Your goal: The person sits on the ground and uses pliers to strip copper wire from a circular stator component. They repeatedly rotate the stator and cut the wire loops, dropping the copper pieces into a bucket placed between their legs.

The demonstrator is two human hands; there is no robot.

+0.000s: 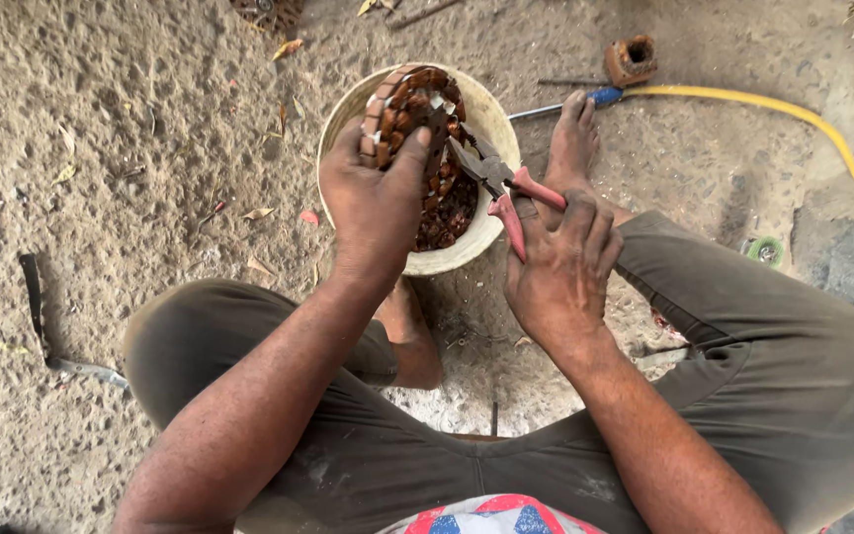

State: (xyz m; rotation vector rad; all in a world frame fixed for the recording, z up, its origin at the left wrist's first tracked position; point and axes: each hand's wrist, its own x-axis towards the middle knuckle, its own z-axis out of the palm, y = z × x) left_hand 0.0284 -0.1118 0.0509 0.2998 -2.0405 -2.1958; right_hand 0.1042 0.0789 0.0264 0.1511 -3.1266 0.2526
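Knees in grey-brown trousers (773, 366) are framing the bottom of the view, the person sitting low over sandy ground (150, 148) with both bare feet forward. Left hand (373, 203) is closing around a ring-shaped copper-wound coil (409, 104), thumb and fingers wrapping its near side and holding it tilted above a cream plastic bowl (491, 119). Right hand (560, 267) is gripping the red handles of a pair of pliers (498, 183), fingers curled tight, with the dark nose pointing into the windings at the coil's right edge. Judging by the reddish-brown scraps (447, 218) lying in the bowl, the step in hand appears to be pulling or cutting winding wire out of the coil, piece by piece; how much remains is hard to judge. The next move would seem to call for a firm bite on a strand, a steady counter-hold from the left hand, and keeping the coil over the bowl. Whether the plier nose is closed on wire is not showing clearly; the tips are merging with the dark windings. The coil's underside and the bowl's bottom are hidden behind the left hand. Beyond the bowl a blue-handled tool (575, 101), a yellow hose (793, 114) and a rusty fitting (631, 59) are lying; a dark metal strip (37, 316) is lying at left. A small green item (766, 250) at right is too small to identify.
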